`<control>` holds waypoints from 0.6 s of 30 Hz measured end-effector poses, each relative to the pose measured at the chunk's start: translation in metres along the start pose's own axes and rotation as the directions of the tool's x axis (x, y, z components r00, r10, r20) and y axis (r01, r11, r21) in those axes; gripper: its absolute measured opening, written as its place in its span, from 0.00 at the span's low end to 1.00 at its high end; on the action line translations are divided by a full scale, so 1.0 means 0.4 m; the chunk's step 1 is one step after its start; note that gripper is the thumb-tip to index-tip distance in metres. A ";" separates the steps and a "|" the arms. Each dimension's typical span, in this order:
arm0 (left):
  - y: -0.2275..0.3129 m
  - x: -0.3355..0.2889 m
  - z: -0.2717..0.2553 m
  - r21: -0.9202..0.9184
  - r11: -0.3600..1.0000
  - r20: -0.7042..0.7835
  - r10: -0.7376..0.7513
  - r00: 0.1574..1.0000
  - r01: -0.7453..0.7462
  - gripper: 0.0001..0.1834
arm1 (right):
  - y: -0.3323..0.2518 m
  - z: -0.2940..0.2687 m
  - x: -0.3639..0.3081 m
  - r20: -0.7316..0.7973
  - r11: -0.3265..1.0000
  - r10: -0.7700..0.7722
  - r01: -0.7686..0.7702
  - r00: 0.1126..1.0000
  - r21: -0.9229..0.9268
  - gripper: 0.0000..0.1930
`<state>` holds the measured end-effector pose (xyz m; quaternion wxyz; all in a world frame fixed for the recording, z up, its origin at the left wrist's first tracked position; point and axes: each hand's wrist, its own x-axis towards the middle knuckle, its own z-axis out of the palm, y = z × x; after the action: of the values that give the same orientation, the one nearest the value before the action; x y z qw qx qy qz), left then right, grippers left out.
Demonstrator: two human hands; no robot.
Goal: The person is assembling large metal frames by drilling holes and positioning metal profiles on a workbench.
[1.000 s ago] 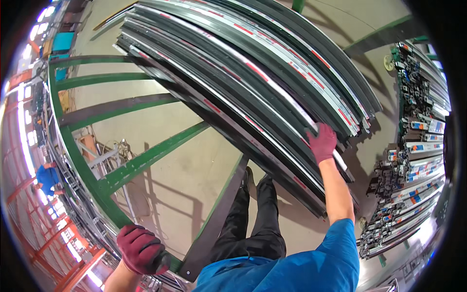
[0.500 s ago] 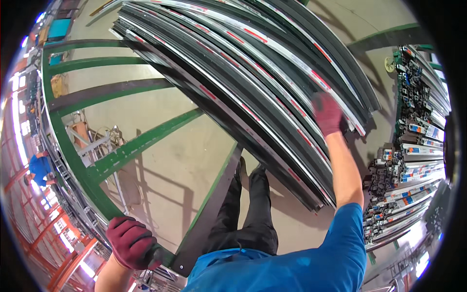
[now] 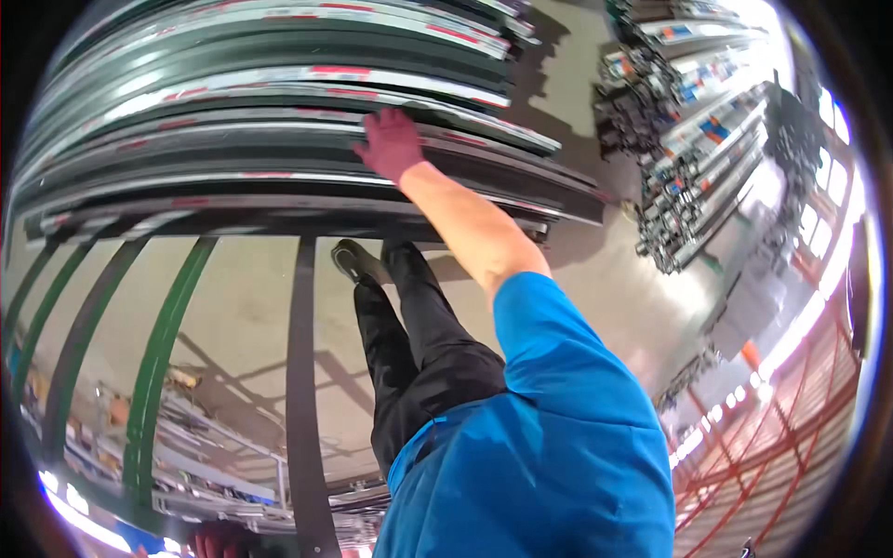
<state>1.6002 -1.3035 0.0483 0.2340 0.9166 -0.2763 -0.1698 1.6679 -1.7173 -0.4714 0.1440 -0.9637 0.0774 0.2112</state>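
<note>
Long black and silver metal profiles (image 3: pixel 307 149), with red and white stickers along them, lie side by side in a stack. On top of them rests my right hand (image 3: pixel 391 147) in a maroon glove, its fingers apart and holding nothing. Under and in front of the stack run the bars of a green and dark metal frame (image 3: pixel 160 358). My left hand (image 3: pixel 221 539), gloved too, is dark and cut off by the lower edge; its fingers appear curled over the frame's near rail.
More bundles of profiles (image 3: pixel 712 153) with orange and blue labels stand at the far right. My legs (image 3: pixel 409 325) are close beside a dark bar (image 3: pixel 302 391) of the frame. Metal racking (image 3: pixel 219 446) shows at the lower left.
The view has swung to the right, so the profiles now lie nearly level across it. My right hand has come nearer along the stack and its fingers are spread.
</note>
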 end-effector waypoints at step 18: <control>0.009 0.027 -0.043 0.185 0.973 -0.044 -0.131 0.990 0.137 0.19 | 0.001 -0.033 -0.119 -0.295 0.888 -0.460 0.428 0.837 -0.170 0.10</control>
<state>1.6147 -1.3066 0.0624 0.1389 0.9537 -0.2247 -0.1438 1.6302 -1.7177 -0.4396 0.1272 -0.9825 -0.1355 0.0125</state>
